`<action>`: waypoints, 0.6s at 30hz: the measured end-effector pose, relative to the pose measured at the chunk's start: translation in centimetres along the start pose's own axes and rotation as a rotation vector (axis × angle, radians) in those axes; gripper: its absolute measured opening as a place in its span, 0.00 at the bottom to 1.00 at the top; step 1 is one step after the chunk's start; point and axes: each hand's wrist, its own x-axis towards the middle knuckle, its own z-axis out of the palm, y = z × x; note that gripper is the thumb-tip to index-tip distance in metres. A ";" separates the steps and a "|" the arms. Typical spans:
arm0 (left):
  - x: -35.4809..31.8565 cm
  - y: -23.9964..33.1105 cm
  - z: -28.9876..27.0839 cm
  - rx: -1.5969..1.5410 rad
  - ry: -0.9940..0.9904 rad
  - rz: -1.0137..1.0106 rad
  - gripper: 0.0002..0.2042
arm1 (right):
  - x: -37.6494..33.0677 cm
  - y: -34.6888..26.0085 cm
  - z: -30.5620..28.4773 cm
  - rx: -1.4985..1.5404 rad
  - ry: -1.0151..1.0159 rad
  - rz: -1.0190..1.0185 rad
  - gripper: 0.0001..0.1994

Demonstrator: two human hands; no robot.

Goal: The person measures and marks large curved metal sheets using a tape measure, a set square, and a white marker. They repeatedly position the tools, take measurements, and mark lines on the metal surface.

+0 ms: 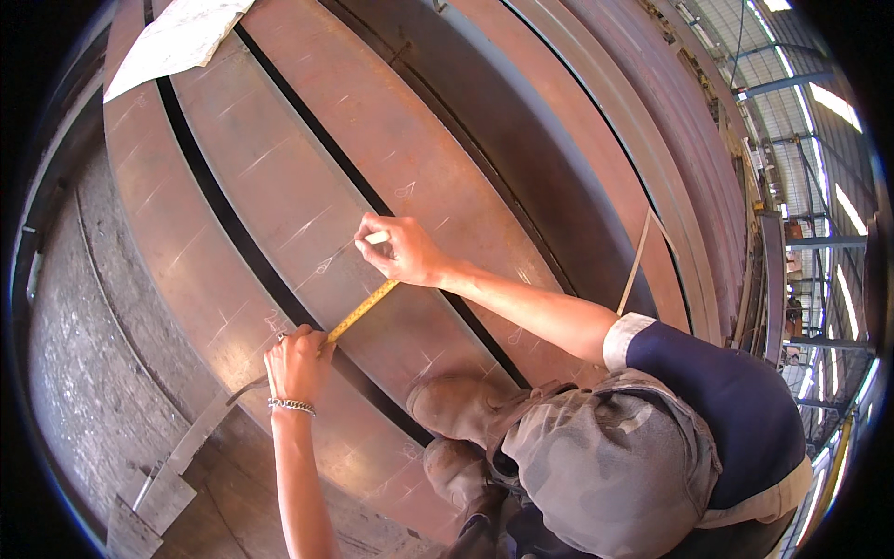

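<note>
My left hand (300, 359), with a chain bracelet at the wrist, pinches a yellow tape measure (365, 310) near the edge of a long steel strip (270, 168). The tape's blade crosses that strip up to under my right hand. A darker length of it trails out on the far side of my left hand. My right hand (407, 252) is closed on a short white chalk stick (377, 238), held above the strip beside a thin drawn line with a small looped mark. Chalk marks dot the neighbouring steel strips too.
Narrow dark gaps part the strips. A white sheet (177, 42) lies at the top left. A thin angled strip (636, 261) rests on the plates at right. Brown boots (452, 407) stand on the steel beside grey camouflage cloth (610, 456). A grey metal surface (93, 307) lies left.
</note>
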 end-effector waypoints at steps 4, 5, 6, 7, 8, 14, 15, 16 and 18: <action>0.3 0.0 -0.4 -0.031 0.000 0.002 0.07 | 1.5 0.0 -1.6 0.014 0.149 0.020 0.04; 0.4 0.0 -0.6 -0.043 0.016 0.002 0.07 | 1.7 0.0 -2.0 0.027 0.184 0.048 0.04; 0.5 0.0 -0.8 -0.054 0.032 0.002 0.07 | 1.8 -0.2 -2.5 0.059 0.165 0.109 0.04; 0.7 0.0 -1.0 -0.061 0.047 0.001 0.07 | 2.1 -0.3 -2.7 0.082 0.180 0.111 0.04; 1.0 -0.1 -1.3 -0.056 0.063 0.015 0.07 | 2.5 -0.5 -2.9 0.103 0.196 0.113 0.04; 3.8 -1.8 -2.8 0.006 0.108 0.007 0.07 | 3.7 -1.2 -4.0 0.133 0.202 0.139 0.04; 4.1 -2.1 -3.0 -0.002 0.103 0.005 0.07 | 3.7 -1.2 -4.0 0.124 0.193 0.154 0.04; 4.2 -2.3 -3.0 0.001 0.108 0.002 0.07 | 3.5 -1.2 -4.1 0.108 0.182 0.177 0.04; 4.4 -2.7 -3.1 0.004 0.114 0.000 0.07 | 3.2 -1.0 -4.0 0.119 0.176 0.192 0.04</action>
